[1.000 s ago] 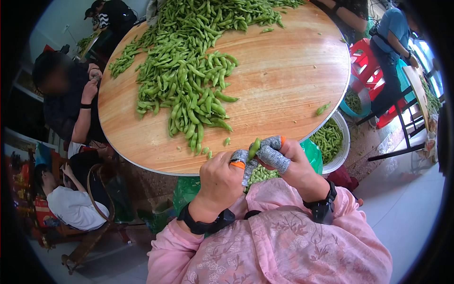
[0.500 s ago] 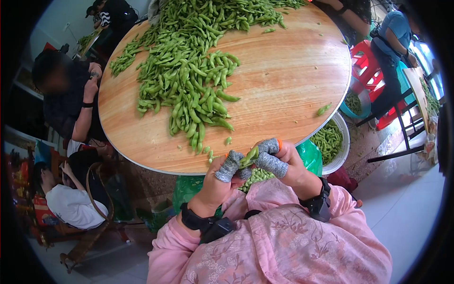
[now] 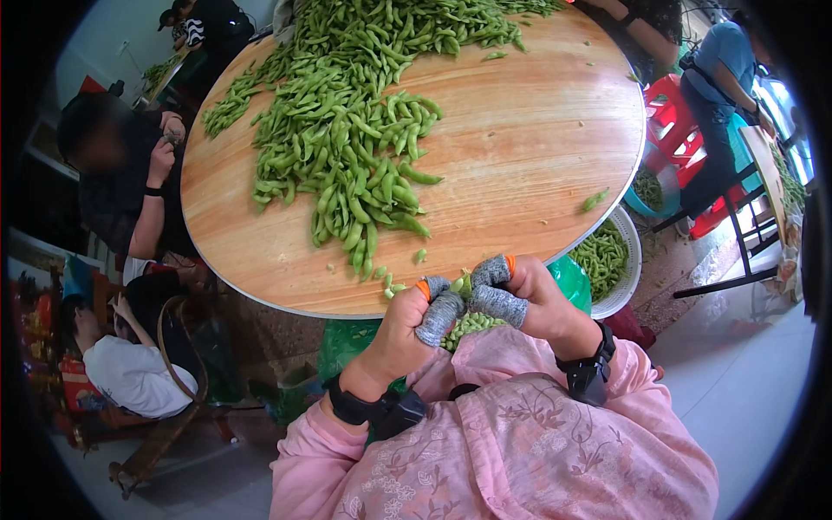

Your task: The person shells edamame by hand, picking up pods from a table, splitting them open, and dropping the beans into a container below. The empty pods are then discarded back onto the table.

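A green edamame pod is pinched between my two hands over the near table edge, mostly covered by grey finger sleeves. My left hand closes on its left end, thumb bent over it. From the other side my right hand grips it, fingers curled in. Both hands have orange bands at the sleeve ends. Below them, shelled beans show above my lap. A few loose beans lie at the table rim by my left hand. The big heap of edamame pods spreads beyond.
The round wooden table carries one stray pod at right. A white basket of pods and green plastic sit by its right edge. Other people work or sit around; red stools stand at right.
My left hand has moved a little right and its fingers have closed in toward my right hand. Less of the pod shows now. The right hand has barely shifted.
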The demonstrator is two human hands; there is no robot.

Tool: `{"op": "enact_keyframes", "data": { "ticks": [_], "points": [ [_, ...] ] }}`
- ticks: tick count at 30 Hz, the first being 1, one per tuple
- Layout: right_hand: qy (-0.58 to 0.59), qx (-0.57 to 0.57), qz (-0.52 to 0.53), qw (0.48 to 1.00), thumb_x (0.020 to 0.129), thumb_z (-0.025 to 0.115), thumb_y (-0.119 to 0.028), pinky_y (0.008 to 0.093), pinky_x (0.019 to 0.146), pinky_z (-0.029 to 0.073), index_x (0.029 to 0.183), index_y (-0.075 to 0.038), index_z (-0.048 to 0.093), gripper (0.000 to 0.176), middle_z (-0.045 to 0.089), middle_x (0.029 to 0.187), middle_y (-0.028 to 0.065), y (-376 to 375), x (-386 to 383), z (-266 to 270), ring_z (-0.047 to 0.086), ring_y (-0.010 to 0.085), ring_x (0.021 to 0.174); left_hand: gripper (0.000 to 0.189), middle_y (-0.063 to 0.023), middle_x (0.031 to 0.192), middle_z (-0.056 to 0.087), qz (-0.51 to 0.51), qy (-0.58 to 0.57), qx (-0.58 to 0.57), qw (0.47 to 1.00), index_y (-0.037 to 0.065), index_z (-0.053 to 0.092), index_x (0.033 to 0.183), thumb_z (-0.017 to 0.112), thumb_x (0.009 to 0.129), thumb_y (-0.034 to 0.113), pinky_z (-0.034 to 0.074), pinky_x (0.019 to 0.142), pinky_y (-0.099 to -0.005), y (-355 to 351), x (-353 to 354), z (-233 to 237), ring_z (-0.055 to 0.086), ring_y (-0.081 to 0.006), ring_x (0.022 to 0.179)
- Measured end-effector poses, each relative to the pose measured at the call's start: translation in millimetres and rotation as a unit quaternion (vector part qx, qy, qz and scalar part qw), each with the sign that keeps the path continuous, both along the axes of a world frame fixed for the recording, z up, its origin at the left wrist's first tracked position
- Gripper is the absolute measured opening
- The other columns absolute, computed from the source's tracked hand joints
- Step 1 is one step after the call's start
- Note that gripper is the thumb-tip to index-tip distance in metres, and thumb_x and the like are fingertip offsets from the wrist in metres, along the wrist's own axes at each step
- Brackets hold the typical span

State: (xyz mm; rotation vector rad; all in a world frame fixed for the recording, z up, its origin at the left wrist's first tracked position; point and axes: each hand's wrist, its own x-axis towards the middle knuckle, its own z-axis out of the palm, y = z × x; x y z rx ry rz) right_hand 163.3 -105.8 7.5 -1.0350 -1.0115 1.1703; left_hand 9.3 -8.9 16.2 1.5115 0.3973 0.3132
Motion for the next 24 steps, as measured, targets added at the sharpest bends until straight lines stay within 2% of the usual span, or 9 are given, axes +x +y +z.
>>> {"op": "enact_keyframes", "data": {
  "ticks": [2,4,9,11,12,15,17,19,24],
  "points": [
    [-0.078,0.009,-0.006,0.997,0.081,0.055,-0.012,0.0214,0.051,0.034,0.072,0.000,0.053,0.015,0.048,0.063,-0.0036,0,1,0,0.040,0.0053,0.058,0.008,0.0029,0.072,0.050,0.013,0.003,0.037,0.999,0.000,0.052,0.088,0.050,0.083,0.005,0.038,0.055,-0.0177,-1,0,-1,0.045,-0.0039,0.061],
    [-0.079,-0.010,-0.014,0.997,0.081,0.055,-0.011,0.0220,0.050,0.034,0.071,0.000,0.053,0.015,0.046,0.061,-0.0031,-1,1,4,0.039,0.0055,0.057,0.011,0.0008,0.079,0.051,-0.008,0.014,0.125,0.992,0.000,0.051,0.092,0.049,0.082,0.003,0.038,0.059,-0.0179,0,-2,-6,0.046,-0.0040,0.068],
    [-0.171,-0.050,-0.025,0.984,0.078,0.054,-0.006,0.0253,0.047,0.034,0.070,0.001,0.054,0.010,0.046,0.054,0.0029,-3,3,8,0.038,0.0086,0.052,0.016,-0.0008,0.083,0.052,0.002,0.041,0.056,0.998,0.001,0.050,0.095,0.054,0.079,0.003,0.040,0.063,-0.0190,8,-10,-6,0.047,-0.0048,0.073],
    [-0.239,0.008,0.003,0.971,0.074,0.055,-0.003,0.0285,0.048,0.036,0.072,0.002,0.055,0.005,0.049,0.055,0.0106,-3,-2,9,0.041,0.0126,0.050,0.017,-0.0005,0.081,0.052,-0.014,0.029,0.054,0.998,0.001,0.051,0.094,0.056,0.078,0.002,0.040,0.062,-0.0188,8,-9,-2,0.048,-0.0048,0.072],
    [-0.256,-0.018,0.048,0.965,0.072,0.057,-0.003,0.0298,0.052,0.040,0.078,0.001,0.058,0.007,0.054,0.061,0.0143,-3,1,10,0.046,0.0156,0.052,0.017,-0.0005,0.080,0.053,-0.030,0.038,0.054,0.997,0.001,0.051,0.093,0.058,0.077,0.003,0.041,0.062,-0.0186,6,-5,-1,0.049,-0.0050,0.071],
    [-0.188,0.016,0.080,0.979,0.072,0.058,-0.002,0.0285,0.054,0.041,0.081,0.001,0.059,0.010,0.056,0.064,0.0132,-3,6,4,0.050,0.0146,0.056,0.017,-0.0011,0.078,0.057,-0.045,0.029,0.002,0.999,0.000,0.053,0.092,0.060,0.077,0.003,0.042,0.060,-0.0184,4,-4,-4,0.053,-0.0058,0.068],
    [-0.152,0.009,0.095,0.984,0.072,0.058,-0.002,0.0280,0.055,0.042,0.083,0.001,0.060,0.011,0.057,0.066,0.0130,-4,6,0,0.051,0.0139,0.057,0.017,-0.0008,0.077,0.057,-0.051,0.042,-0.141,0.988,-0.001,0.052,0.091,0.058,0.076,0.001,0.042,0.059,-0.0180,2,-6,-4,0.052,-0.0046,0.068],
    [-0.116,0.004,0.107,0.987,0.072,0.059,-0.002,0.0275,0.055,0.042,0.084,0.001,0.060,0.013,0.058,0.068,0.0129,-4,5,0,0.052,0.0132,0.059,0.015,-0.0011,0.077,0.057,-0.058,0.038,-0.152,0.986,-0.001,0.052,0.092,0.055,0.077,-0.001,0.042,0.059,-0.0176,1,-9,-7,0.053,-0.0049,0.068],
    [-0.183,0.008,0.108,0.977,0.068,0.056,0.002,0.0284,0.056,0.042,0.082,0.001,0.060,0.015,0.059,0.069,0.0127,-5,6,4,0.053,0.0137,0.060,0.014,-0.0008,0.076,0.057,-0.032,0.033,-0.151,0.987,-0.001,0.052,0.091,0.049,0.078,-0.004,0.042,0.059,-0.0176,-4,-10,-7,0.053,-0.0046,0.068]
  ]
}}
